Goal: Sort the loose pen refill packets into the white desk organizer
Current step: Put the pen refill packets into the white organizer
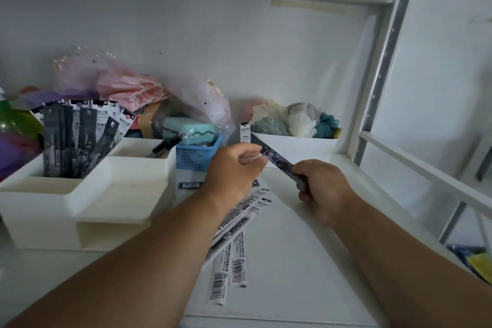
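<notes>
A dark patterned refill packet point(277, 158) is held up between both hands above the shelf. My right hand point(323, 189) grips its lower end, and my left hand point(234, 168) pinches it higher up; its white header tab sticks out above. Several loose refill packets point(234, 247) lie on the white shelf under my left forearm, barcodes up. The white desk organizer point(80, 194) stands at the left, and several refill packets point(77, 138) stand upright in its rear left compartment.
A blue mesh basket point(198, 153) with a teal case sits behind the organizer. A white bin point(298, 146) of soft items stands at the back right. Pink gauzy bags pile up at the back left. A metal rack post point(380, 74) borders the right.
</notes>
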